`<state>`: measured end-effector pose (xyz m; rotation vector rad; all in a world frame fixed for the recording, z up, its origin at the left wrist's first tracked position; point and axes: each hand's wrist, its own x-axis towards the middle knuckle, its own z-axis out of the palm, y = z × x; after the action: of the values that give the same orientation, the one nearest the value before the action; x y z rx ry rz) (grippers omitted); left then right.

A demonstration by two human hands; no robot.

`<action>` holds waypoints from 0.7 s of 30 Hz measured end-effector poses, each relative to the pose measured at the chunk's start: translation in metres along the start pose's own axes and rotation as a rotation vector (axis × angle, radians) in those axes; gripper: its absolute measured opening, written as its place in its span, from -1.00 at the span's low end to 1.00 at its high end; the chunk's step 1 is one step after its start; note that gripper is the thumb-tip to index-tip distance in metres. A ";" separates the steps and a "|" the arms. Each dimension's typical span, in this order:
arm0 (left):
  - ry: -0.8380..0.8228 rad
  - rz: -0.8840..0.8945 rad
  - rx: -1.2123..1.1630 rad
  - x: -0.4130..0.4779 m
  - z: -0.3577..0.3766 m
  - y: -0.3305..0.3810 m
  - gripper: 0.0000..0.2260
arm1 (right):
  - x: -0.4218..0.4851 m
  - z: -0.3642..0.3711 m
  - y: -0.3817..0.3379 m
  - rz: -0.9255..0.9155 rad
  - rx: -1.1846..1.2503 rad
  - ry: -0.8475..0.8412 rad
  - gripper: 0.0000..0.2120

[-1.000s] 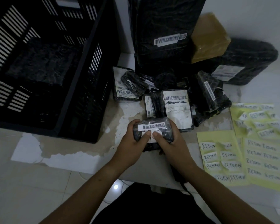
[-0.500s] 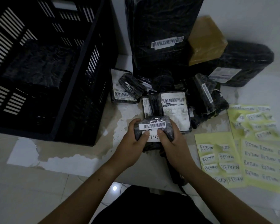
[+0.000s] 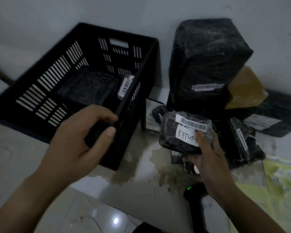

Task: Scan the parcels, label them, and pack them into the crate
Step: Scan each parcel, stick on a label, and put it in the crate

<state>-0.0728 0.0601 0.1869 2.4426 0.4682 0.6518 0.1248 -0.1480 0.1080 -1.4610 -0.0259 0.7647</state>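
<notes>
My right hand (image 3: 207, 158) holds a small black wrapped parcel (image 3: 173, 138) with a barcode strip and a white handwritten "RETURN" label. The thumb lies on the label's right end and the fingers curl under the parcel. It is lifted above the pile, right of the black slotted crate (image 3: 141, 64). My left hand (image 3: 81, 142) is curled around the crate's near corner rim. In the crate lie a flat black parcel (image 3: 86, 86) and a small barcoded parcel (image 3: 126, 84) leaning on the right wall.
A tall black parcel (image 3: 207, 59) and a brown one (image 3: 245, 88) stand against the wall. Several small black parcels (image 3: 242, 142) are heaped on the floor. A scanner with a green light (image 3: 193, 194) lies near my right wrist. Yellow label sheets (image 3: 284, 185) lie at the right.
The left hand let go of the parcel and moved left to the crate's corner. The right hand alone now holds the labelled parcel, lifted. The view swung up toward the crate.
</notes>
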 end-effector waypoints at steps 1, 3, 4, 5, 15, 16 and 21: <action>-0.007 -0.007 0.083 -0.003 -0.012 -0.021 -0.69 | 0.005 0.009 -0.006 -0.034 -0.014 -0.035 -0.70; -0.100 -0.019 0.231 -0.015 -0.030 -0.069 -0.64 | 0.013 0.030 -0.018 -0.079 -0.055 -0.107 -0.77; -0.167 -0.018 0.296 -0.026 -0.035 -0.092 -0.62 | 0.017 0.041 -0.026 -0.108 -0.107 -0.143 -0.77; -0.224 -0.010 0.353 -0.035 -0.039 -0.111 -0.62 | 0.021 0.051 -0.035 -0.153 -0.177 -0.186 -0.78; -0.497 0.077 0.407 -0.013 -0.046 -0.152 -0.49 | 0.076 0.185 -0.117 -0.551 -0.693 -0.501 -0.73; -0.495 0.070 0.404 -0.015 -0.047 -0.153 -0.48 | 0.089 0.200 -0.116 -0.543 -0.781 -0.542 -0.71; -0.449 0.073 0.420 -0.016 -0.044 -0.159 -0.50 | 0.157 0.258 -0.085 -0.498 -1.423 -0.590 -0.59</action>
<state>-0.1386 0.1956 0.1186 2.9004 0.3576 0.0121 0.1654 0.1593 0.1557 -2.2939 -1.5965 0.7216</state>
